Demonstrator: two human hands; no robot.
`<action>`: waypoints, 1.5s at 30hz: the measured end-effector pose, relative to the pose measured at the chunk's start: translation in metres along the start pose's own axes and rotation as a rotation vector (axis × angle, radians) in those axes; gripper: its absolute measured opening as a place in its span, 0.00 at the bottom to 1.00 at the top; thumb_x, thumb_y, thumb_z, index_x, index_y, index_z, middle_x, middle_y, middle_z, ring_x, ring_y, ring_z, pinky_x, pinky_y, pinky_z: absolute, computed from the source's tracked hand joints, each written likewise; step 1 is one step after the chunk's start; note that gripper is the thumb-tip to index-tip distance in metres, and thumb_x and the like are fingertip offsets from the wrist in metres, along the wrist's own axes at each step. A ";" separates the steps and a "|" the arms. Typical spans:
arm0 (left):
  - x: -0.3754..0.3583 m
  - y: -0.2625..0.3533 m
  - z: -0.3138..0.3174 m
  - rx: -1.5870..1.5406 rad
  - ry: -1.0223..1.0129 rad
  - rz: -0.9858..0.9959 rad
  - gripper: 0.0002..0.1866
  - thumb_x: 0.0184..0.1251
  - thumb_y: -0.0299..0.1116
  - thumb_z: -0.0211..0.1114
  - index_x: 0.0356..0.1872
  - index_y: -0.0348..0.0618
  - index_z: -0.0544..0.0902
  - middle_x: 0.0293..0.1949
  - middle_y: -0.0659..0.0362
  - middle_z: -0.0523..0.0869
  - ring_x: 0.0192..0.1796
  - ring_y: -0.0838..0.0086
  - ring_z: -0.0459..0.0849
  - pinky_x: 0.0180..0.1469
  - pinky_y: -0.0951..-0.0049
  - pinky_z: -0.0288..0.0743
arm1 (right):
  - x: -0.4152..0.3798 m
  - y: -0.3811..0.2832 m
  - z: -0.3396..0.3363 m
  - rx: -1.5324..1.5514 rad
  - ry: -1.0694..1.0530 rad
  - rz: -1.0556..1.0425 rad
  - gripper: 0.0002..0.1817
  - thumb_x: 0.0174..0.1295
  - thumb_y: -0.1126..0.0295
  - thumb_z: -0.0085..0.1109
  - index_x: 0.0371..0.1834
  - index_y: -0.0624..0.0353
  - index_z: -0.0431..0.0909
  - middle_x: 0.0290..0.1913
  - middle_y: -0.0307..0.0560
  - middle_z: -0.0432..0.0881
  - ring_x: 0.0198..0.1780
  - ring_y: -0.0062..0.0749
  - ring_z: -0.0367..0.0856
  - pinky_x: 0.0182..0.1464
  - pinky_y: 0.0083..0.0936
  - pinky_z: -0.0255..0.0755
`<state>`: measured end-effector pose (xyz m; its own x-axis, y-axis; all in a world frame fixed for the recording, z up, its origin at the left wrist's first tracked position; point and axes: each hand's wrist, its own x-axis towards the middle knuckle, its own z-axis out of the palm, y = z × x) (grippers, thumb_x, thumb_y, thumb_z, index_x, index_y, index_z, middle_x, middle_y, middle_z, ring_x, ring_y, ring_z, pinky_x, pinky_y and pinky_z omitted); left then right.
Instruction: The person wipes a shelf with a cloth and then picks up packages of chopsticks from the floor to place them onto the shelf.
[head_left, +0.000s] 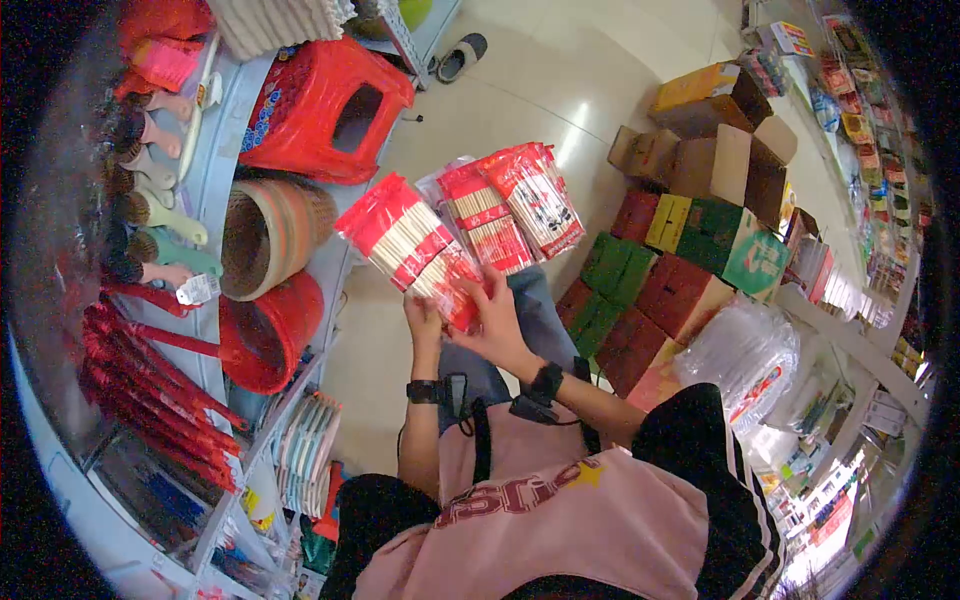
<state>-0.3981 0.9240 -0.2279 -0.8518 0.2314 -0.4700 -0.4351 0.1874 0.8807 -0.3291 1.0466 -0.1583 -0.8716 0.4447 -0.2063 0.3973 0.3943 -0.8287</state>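
Observation:
My left hand is closed on the lower edge of a red-and-clear packet of pale sticks. My right hand grips the same packet at its lower right corner, with the thumb and fingers over the wrapper. Two similar packets lie just beyond it: a packet with a red label band and a packet with dark print. These overlap near my knee, and what supports them is hidden. Both wrists wear black straps.
To the left, shelving holds brushes, a woven basket, a red bucket and a red plastic stool. Cardboard boxes are stacked on the right beside a clear plastic-wrapped bundle. A shoe is on the tiled floor ahead.

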 end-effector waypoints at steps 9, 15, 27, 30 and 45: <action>-0.004 0.062 0.013 -0.068 -0.299 0.127 0.21 0.61 0.31 0.57 0.55 0.42 0.66 0.49 0.59 0.76 0.49 0.74 0.75 0.50 0.73 0.71 | -0.007 0.004 -0.070 0.282 -0.129 -0.138 0.28 0.49 0.67 0.64 0.54 0.55 0.64 0.62 0.55 0.57 0.63 0.45 0.58 0.62 0.37 0.54; -0.033 0.119 0.032 -0.110 -0.301 0.049 0.19 0.55 0.33 0.60 0.47 0.34 0.73 0.44 0.55 0.79 0.47 0.72 0.78 0.49 0.71 0.72 | -0.008 -0.026 -0.106 0.556 0.071 -0.015 0.33 0.53 0.69 0.61 0.60 0.60 0.56 0.64 0.52 0.56 0.65 0.37 0.55 0.65 0.32 0.49; -0.165 0.230 0.006 0.058 -0.588 0.224 0.25 0.47 0.38 0.70 0.47 0.41 0.76 0.45 0.56 0.80 0.47 0.67 0.79 0.52 0.63 0.71 | -0.067 -0.137 -0.139 0.965 -0.013 -0.150 0.38 0.50 0.74 0.65 0.61 0.62 0.51 0.53 0.43 0.68 0.55 0.24 0.67 0.54 0.26 0.66; -0.179 0.227 0.001 0.064 -0.157 0.706 0.20 0.43 0.27 0.71 0.41 0.37 0.77 0.39 0.58 0.81 0.41 0.73 0.80 0.43 0.72 0.75 | -0.076 -0.139 -0.112 0.792 0.133 -0.396 0.36 0.46 0.72 0.69 0.56 0.61 0.57 0.45 0.42 0.73 0.47 0.23 0.73 0.49 0.28 0.70; -0.222 0.333 -0.271 0.105 0.104 0.949 0.30 0.41 0.28 0.73 0.47 0.37 0.68 0.42 0.59 0.78 0.43 0.76 0.78 0.43 0.75 0.74 | -0.063 -0.409 0.029 0.768 -0.155 -0.841 0.46 0.38 0.62 0.74 0.59 0.62 0.56 0.57 0.49 0.65 0.56 0.36 0.68 0.58 0.33 0.64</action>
<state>-0.4333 0.6761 0.1859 -0.8595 0.2457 0.4482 0.4732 0.0511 0.8795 -0.4452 0.8342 0.1787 -0.8250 0.1484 0.5452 -0.5609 -0.0984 -0.8220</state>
